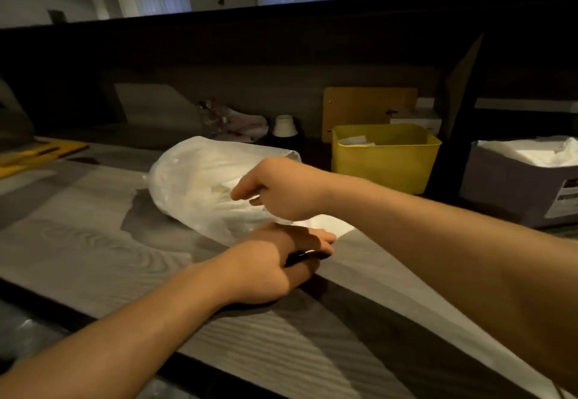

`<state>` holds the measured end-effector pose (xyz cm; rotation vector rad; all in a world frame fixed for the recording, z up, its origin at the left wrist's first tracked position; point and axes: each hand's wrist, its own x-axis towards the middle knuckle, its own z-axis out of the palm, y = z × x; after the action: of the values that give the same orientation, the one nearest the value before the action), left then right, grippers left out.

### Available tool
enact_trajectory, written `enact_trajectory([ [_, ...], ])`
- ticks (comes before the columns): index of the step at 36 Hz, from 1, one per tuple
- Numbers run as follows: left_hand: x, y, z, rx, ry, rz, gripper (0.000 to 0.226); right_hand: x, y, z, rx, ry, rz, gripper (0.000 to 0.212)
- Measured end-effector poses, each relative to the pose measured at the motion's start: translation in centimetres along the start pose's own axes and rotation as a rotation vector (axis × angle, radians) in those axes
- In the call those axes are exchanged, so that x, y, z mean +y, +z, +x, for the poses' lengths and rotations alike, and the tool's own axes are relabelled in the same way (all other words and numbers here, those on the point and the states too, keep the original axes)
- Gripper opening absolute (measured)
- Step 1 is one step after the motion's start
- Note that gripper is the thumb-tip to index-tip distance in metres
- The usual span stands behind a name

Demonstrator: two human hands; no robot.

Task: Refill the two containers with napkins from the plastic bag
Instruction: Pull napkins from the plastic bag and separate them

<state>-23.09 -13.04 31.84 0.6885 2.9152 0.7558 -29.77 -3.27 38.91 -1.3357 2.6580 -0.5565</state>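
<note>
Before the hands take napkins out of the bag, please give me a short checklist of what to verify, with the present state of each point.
1. Bag lies on counter, within reach: ok.
2. Bag mouth open: cannot tell, the hands cover it.
3. Right hand holds the plastic: ok.
4. Left hand free: not ok, it holds a thin dark object.
5. Yellow container has room: ok, only a few papers inside.
6. Grey container has room: cannot tell.

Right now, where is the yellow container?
In the head view the yellow container stands on the right, at the back of the counter, between the plastic bag and the grey box.
</note>
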Motion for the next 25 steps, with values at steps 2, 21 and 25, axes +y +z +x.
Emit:
enact_trajectory([
  [2,-0.2,0.2,-0.4,0.058,0.031,-0.065,0.028,0.0,0.8,2.3,0.017,0.025,-0.115,0.049],
  [21,-1.0,-0.3,-0.1,0.143,-0.039,-0.332,0.021,2.3,2.7,9.6,-0.036,0.271,-0.256,0.082],
  [25,-1.1,-0.4,0.0,0.146,-0.052,-0.349,0.021,2.2,2.9,10.1,-0.061,0.292,-0.296,0.066],
])
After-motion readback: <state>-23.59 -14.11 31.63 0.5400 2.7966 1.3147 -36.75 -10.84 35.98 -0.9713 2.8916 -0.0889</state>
